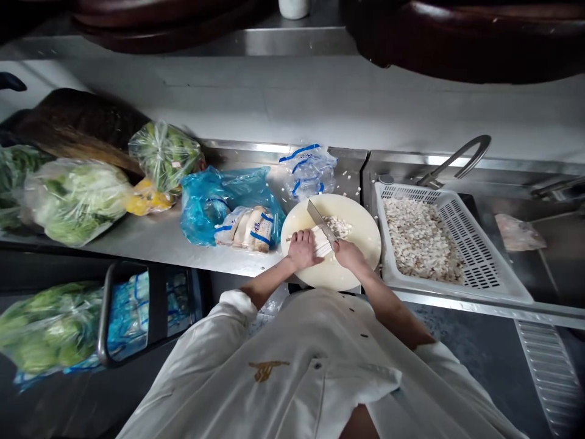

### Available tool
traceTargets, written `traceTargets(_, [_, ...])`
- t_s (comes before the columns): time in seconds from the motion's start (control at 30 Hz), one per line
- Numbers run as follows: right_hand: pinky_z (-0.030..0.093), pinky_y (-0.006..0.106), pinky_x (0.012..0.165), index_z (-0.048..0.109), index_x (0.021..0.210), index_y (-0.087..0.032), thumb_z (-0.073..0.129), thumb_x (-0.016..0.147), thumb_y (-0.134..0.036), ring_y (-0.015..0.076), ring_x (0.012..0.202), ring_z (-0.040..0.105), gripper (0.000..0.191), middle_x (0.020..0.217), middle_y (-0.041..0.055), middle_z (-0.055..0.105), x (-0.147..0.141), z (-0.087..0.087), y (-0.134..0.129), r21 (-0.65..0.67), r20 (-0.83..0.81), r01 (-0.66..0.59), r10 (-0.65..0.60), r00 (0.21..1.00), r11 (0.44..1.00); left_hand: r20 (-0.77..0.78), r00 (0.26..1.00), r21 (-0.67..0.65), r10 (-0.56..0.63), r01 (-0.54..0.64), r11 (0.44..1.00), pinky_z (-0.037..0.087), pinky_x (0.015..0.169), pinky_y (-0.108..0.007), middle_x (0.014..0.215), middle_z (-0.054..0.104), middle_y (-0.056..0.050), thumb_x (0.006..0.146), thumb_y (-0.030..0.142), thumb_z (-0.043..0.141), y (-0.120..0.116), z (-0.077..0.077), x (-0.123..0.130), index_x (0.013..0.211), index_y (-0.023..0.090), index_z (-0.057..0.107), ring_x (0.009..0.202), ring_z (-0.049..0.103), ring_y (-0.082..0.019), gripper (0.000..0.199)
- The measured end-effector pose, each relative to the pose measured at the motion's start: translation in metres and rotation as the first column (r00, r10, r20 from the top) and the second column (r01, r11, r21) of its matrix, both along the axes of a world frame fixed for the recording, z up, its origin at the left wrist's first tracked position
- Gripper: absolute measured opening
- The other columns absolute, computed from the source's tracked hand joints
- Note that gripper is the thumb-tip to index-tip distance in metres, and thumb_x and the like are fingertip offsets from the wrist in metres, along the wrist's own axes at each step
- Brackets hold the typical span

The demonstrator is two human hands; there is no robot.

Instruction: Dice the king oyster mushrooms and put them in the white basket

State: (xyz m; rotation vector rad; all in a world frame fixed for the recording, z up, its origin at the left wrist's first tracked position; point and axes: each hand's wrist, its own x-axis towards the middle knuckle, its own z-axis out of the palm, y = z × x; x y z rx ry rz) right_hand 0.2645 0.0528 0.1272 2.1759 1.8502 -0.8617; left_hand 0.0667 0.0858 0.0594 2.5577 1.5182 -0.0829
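A round, pale cutting board (368,250) lies on the steel counter before me. My right hand (349,254) is closed around the handle of a cleaver (320,221), whose blade points up and left across the board. White strips, apparently sliced mushroom (322,241), lie beside the blade. Over their left end my left hand (301,249) presses down with bent fingers, holding them. Small chopped white pieces (339,227) are gathered on the far side of the cleaver. Its handle is mostly hidden by my right hand.
Right of the board, a white slotted basket (479,256) holds chopped white pieces, with a faucet (461,155) behind. To the left are packaged mushrooms (253,230), a blue plastic bag (196,210) and bagged greens (86,198). Crumpled clear packaging (311,171) lies behind the board.
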Motion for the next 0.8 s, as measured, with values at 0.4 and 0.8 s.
traceTargets(0.4, [0.047,0.033,0.096,0.068,0.131,-0.016,0.032,0.113,-0.041,0.0286,0.117,0.07,0.047,0.126,0.0193,0.074,-0.023,0.004,-0.005,0.018,0.068,0.027,-0.028,0.997,0.999,0.051,0.998,-0.035,-0.039,0.041,0.999,0.015,0.13,-0.059,0.16,0.043,-0.029,0.076,0.078,0.069,0.0,0.004,-0.015,0.162,0.002,0.036,0.148,0.037,-0.046,0.12])
traceTargets(0.8, [0.044,0.028,0.095,0.07,0.126,-0.018,0.033,0.115,-0.04,0.0246,0.117,0.069,0.045,0.127,0.0145,0.076,-0.022,-0.024,-0.013,0.013,-0.009,0.004,-0.004,1.0,1.0,0.109,0.993,-0.017,0.044,-0.042,0.999,0.02,0.126,-0.068,0.164,0.04,-0.025,0.081,0.074,0.068,-0.017,-0.006,-0.021,0.166,0.011,0.031,0.15,0.033,-0.048,0.111])
